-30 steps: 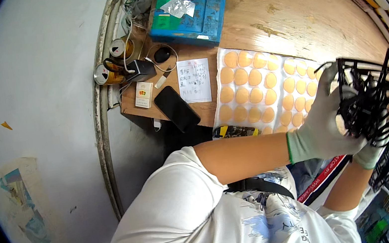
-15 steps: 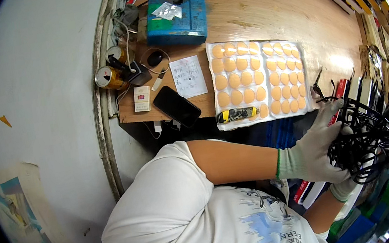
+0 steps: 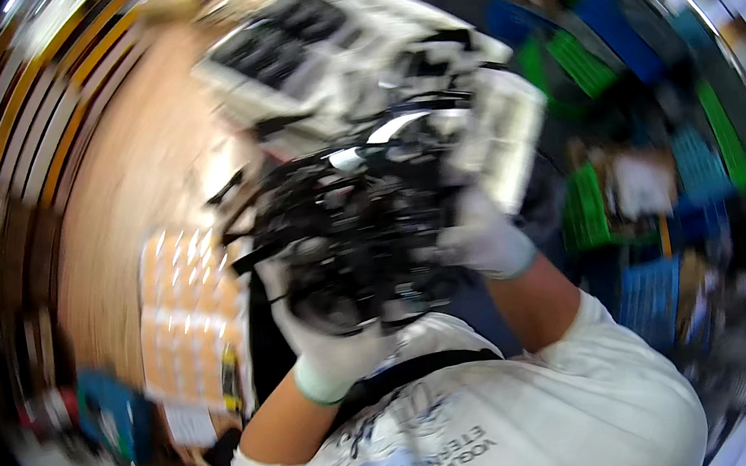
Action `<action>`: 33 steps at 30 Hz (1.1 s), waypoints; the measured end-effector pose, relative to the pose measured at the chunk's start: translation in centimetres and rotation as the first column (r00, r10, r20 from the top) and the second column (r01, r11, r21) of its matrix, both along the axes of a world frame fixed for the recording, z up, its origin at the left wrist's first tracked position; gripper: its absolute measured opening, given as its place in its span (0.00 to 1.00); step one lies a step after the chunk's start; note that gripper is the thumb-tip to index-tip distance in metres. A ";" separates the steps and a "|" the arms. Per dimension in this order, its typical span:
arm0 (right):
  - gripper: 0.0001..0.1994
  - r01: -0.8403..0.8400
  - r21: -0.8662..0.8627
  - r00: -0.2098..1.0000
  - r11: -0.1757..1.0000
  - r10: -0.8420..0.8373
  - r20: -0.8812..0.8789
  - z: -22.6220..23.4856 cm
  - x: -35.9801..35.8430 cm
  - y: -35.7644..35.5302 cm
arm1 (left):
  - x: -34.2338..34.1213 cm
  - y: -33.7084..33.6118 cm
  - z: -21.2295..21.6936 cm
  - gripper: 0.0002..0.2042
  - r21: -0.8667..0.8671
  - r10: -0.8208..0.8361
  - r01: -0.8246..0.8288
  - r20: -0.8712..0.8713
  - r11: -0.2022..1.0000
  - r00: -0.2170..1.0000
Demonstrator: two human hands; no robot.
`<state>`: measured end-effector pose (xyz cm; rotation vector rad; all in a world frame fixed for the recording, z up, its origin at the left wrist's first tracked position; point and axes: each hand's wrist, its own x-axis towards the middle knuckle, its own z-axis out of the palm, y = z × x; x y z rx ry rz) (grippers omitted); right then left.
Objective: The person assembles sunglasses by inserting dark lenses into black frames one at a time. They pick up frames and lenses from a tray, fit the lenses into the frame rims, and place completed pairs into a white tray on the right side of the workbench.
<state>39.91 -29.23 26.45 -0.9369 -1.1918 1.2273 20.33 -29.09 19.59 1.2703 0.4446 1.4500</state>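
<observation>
Now both gloved hands, left hand (image 3: 329, 355) and right hand (image 3: 480, 241), clutch the black wire bundle (image 3: 354, 236) at chest height beside the desk (image 3: 116, 223); it looks light, floppy and tangle-prone, best gripped underneath.

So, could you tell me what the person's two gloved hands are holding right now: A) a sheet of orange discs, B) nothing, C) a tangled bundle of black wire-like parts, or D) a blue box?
C: both hands, left and right, grip the tangled bundle of black wire-like parts.
</observation>
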 end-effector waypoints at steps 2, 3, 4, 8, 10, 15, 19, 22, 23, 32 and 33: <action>0.32 0.057 0.053 0.998 0.997 -0.057 -0.003 0.8 4.5 -0.9 | 4.6 1.2 1.6 0.47 -0.156 -0.078 0.068 -0.057 0.985 0.995; 0.33 0.103 0.061 0.995 0.993 -0.103 -0.010 0.7 7.2 -2.1 | 7.7 0.7 3.7 0.44 -0.060 -0.097 0.093 -0.065 0.994 0.993; 0.33 0.165 0.072 0.986 0.984 -0.164 -0.018 0.9 10.0 -3.2 | 10.9 1.0 4.9 0.43 -0.054 -0.156 0.153 -0.055 0.987 0.986; 0.38 0.418 0.034 0.904 0.908 -0.412 -0.117 0.6 19.6 -8.7 | 20.7 0.4 4.3 0.47 -0.035 -0.393 0.394 -0.174 0.919 0.903; 0.40 0.474 -0.009 0.842 0.880 -0.456 -0.288 -1.1 23.3 -12.2 | 26.1 -1.7 4.2 0.51 -0.099 -0.476 0.466 -0.238 0.879 0.847; 0.34 0.672 0.029 0.672 0.740 -0.594 -0.442 -3.4 31.7 -18.2 | 38.0 -4.7 6.7 0.35 -0.282 -0.717 0.660 -0.216 0.696 0.663; 0.29 0.733 -0.013 0.624 0.680 -0.680 -0.385 -4.6 36.1 -20.2 | 44.4 -6.0 5.8 0.30 -0.171 -0.681 0.660 -0.161 0.732 0.714; 0.25 0.769 0.001 0.600 0.639 -0.721 -0.347 -5.1 38.6 -20.3 | 47.1 -5.2 4.8 0.30 -0.102 -0.681 0.685 -0.284 0.722 0.675; 0.24 0.766 -0.018 0.604 0.643 -0.728 -0.324 -5.5 39.7 -19.9 | 48.0 -4.8 4.3 0.30 -0.141 -0.705 0.697 -0.258 0.704 0.660; 0.43 0.944 -0.180 0.329 0.276 -0.749 0.575 -29.4 49.5 -18.1 | 53.1 -1.3 -8.8 0.60 -0.363 -0.429 0.327 -0.890 0.873 0.157; 0.40 0.951 -0.224 0.307 0.211 -0.699 0.645 -32.8 49.0 -19.8 | 51.0 -2.4 -7.5 0.58 -0.367 -0.428 0.424 -0.902 0.828 0.054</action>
